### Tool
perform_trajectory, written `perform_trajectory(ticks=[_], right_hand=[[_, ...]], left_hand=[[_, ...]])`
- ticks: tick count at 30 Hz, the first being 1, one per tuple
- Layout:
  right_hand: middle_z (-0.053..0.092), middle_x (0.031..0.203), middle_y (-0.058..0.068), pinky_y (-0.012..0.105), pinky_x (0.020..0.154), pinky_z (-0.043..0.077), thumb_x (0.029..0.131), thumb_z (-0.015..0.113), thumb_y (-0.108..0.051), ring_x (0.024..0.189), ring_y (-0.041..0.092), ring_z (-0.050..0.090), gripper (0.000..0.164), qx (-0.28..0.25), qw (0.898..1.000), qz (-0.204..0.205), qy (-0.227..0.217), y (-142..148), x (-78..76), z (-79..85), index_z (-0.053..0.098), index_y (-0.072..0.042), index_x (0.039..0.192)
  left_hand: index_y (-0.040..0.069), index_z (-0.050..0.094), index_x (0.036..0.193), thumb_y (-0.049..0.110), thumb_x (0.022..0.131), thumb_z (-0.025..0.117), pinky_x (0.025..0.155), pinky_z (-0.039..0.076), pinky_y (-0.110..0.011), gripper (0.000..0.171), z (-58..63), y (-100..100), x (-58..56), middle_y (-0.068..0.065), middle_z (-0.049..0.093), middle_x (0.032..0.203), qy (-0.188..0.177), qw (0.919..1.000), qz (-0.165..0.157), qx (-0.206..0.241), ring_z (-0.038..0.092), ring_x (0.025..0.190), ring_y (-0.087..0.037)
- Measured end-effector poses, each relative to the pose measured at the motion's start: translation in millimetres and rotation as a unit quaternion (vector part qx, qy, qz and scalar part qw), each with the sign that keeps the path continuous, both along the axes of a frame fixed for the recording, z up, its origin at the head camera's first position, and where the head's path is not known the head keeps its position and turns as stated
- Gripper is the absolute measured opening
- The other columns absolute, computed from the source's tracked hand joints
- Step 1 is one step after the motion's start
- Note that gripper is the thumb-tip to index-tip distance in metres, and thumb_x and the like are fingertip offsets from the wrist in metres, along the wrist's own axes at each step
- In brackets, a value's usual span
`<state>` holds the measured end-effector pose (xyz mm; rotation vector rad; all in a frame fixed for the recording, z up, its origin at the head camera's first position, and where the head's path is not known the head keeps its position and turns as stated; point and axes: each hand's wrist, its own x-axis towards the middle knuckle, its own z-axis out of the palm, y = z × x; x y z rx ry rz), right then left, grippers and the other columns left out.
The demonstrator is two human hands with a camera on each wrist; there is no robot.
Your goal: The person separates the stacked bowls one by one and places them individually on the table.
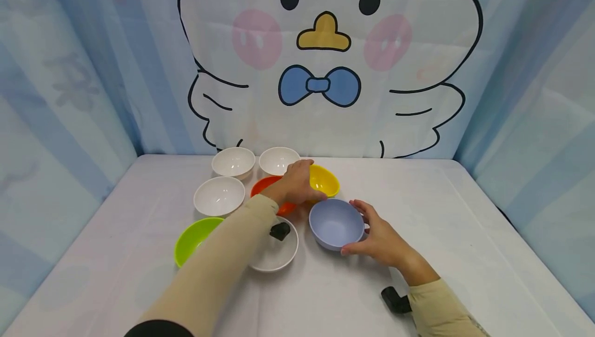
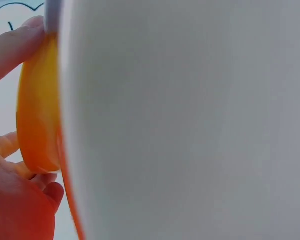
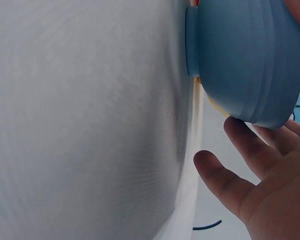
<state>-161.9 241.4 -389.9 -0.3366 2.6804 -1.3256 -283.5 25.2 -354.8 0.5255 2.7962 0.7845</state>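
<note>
My left hand (image 1: 295,186) reaches over an orange-red bowl (image 1: 264,187) and holds the yellow bowl (image 1: 326,182) by its side. In the left wrist view its thumb and fingers lie around that yellow bowl (image 2: 39,100). Nearer to me and to the right, a periwinkle-blue bowl (image 1: 337,223) stands upright on the table. My right hand (image 1: 383,239) holds this blue bowl from the right, thumb at the near side and fingers at the far side. The right wrist view shows fingertips against the wall of the blue bowl (image 3: 250,60).
Three white bowls, back left (image 1: 233,162), back middle (image 1: 278,161) and left (image 1: 219,196), stand on the table (image 1: 465,233). A lime-green bowl (image 1: 196,236) and another white bowl (image 1: 274,255) lie partly under my left forearm. A printed curtain (image 1: 321,125) hangs behind.
</note>
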Motion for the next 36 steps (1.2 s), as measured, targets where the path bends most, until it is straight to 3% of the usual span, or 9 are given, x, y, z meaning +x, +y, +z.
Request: perform_trajectory(ticks=[8, 12, 21, 31, 36], right_hand=[[0.028, 0.159, 0.020, 0.056, 0.108, 0.038, 0.072, 0.092, -0.032, 0.134, 0.044, 0.041, 0.111, -0.001, 1.000, -0.004, -0.009, -1.1, 0.3, 1.8, 0.022, -0.003, 0.154], [0.028, 0.159, 0.020, 0.057, 0.108, 0.037, 0.072, 0.092, -0.032, 0.135, 0.044, 0.040, 0.112, 0.000, 1.000, -0.008, -0.015, -1.6, 0.0, 2.4, 0.022, -0.003, 0.154], [0.029, 0.159, 0.021, 0.057, 0.107, 0.039, 0.072, 0.092, -0.033, 0.133, 0.044, 0.042, 0.112, 0.006, 1.000, -0.011, -0.011, -3.8, 0.7, 2.0, 0.022, -0.004, 0.155], [0.031, 0.158, 0.019, 0.055, 0.106, 0.041, 0.072, 0.092, -0.034, 0.131, 0.042, 0.044, 0.111, 0.008, 1.000, -0.008, -0.011, -11.6, -1.3, 2.6, 0.023, -0.006, 0.155], [0.031, 0.158, 0.019, 0.055, 0.106, 0.041, 0.072, 0.091, -0.034, 0.131, 0.041, 0.043, 0.112, 0.009, 1.000, -0.005, -0.013, -16.1, -2.6, 2.1, 0.022, -0.005, 0.155]], left_hand=[[0.003, 0.029, 0.154, 0.030, 0.087, 0.079, 0.110, 0.039, -0.038, 0.088, 5.4, -7.8, 0.5, -0.015, 0.043, 0.147, -0.023, 0.9995, -0.007, 0.017, 0.043, 0.127, -0.029], [0.004, 0.029, 0.154, 0.026, 0.088, 0.078, 0.110, 0.039, -0.038, 0.085, 6.2, -11.2, -0.2, -0.015, 0.043, 0.147, -0.032, 0.9992, 0.004, 0.024, 0.045, 0.126, -0.029], [0.003, 0.030, 0.154, 0.022, 0.090, 0.077, 0.113, 0.035, -0.038, 0.081, 6.2, -17.0, -3.4, -0.016, 0.040, 0.151, -0.030, 0.9993, 0.003, 0.023, 0.044, 0.129, -0.030], [0.009, 0.032, 0.155, 0.047, 0.091, 0.071, 0.111, 0.037, -0.045, 0.084, 7.4, -23.8, -1.2, -0.014, 0.040, 0.152, -0.036, 0.9982, 0.023, 0.043, 0.043, 0.130, -0.030], [0.010, 0.028, 0.157, 0.049, 0.091, 0.070, 0.112, 0.036, -0.048, 0.087, 10.3, -26.8, -0.4, -0.014, 0.035, 0.156, -0.041, 0.9974, 0.018, 0.057, 0.039, 0.135, -0.031]])
